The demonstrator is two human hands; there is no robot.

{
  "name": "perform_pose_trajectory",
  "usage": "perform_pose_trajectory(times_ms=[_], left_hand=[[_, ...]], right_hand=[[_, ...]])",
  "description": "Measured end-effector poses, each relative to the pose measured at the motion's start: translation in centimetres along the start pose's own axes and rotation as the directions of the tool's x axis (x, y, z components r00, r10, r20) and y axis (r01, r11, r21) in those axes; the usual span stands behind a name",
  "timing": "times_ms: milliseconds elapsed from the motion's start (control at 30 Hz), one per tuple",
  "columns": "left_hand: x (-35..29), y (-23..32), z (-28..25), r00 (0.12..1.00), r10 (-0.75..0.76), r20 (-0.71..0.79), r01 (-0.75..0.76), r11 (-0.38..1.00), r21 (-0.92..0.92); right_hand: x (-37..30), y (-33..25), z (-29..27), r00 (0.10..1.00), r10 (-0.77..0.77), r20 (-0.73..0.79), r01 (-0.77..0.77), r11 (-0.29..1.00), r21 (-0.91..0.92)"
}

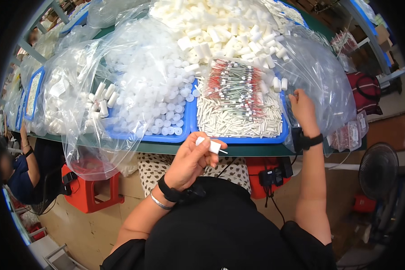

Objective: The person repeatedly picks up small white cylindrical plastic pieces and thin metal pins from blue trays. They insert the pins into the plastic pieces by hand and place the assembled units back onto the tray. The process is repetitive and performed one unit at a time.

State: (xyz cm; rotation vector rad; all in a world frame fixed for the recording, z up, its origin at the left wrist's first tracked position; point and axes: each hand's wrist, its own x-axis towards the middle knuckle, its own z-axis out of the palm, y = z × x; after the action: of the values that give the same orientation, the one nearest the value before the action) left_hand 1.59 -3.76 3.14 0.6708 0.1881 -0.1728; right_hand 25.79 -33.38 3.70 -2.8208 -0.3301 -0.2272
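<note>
- White cylinder, frame centre: squat, smooth; thin pale pin jutted rightward.
- Left hand pinched it.
- Right hand, right of centre: fingers curled; couldn't tell if gripping.

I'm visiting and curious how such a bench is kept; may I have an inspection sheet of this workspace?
Surface: green table, mostly covered.
Job's things: white cylinder; left blue tray with translucent caps; right blue tray with thin white pieces and red-and-green wires.
Clutter: clear plastic bags around the trays, one overhanging the front edge.
Grip: left hand holds the white cylinder; right hand is at the right blue tray's right side, anything held unclear.
Cables: black cable hanging near a red stool.
Surroundings: co-worker at left, fan at right.
</note>
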Motion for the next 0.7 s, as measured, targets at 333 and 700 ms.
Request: perform_pose_trajectory(times_ms=[333, 700], left_hand=[[-0.2, 0.9, -0.8, 0.996, -0.078, 0.047, 0.080, 0.995, -0.059], [0.0, -0.2, -0.7, 0.985, 0.079, -0.153, -0.077, 0.997, 0.021]], right_hand=[[0.2, -0.2, -2.1, 1.000, 0.027, 0.008, -0.027, 1.000, -0.014], [-11.9, -16.6, -2.4, 0.772, -0.598, 0.215, 0.307, 0.648, 0.697]])
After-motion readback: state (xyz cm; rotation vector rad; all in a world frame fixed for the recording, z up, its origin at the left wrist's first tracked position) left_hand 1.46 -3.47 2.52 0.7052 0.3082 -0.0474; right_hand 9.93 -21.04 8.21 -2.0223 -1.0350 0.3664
